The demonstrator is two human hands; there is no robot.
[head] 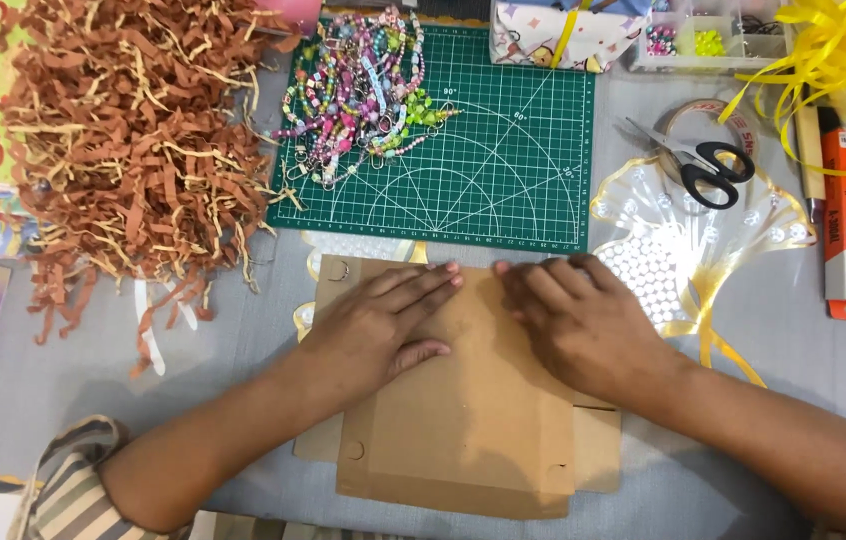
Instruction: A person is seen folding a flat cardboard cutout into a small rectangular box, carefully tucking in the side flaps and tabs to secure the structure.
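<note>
Cardboard box blank [463, 420] lies flat on the grey table [763, 330], not yet folded up. My left hand [383, 325] and right hand [573, 320] press open-palmed on it, fingers spread, gripping nothing.

A table covered in plain grey cloth [783, 330] fills the view under soft, even light that casts only faint shadows. A green gridded cutting mat [503, 150] lies at its far middle. No walls, windows or floor are clearly visible from here.
</note>
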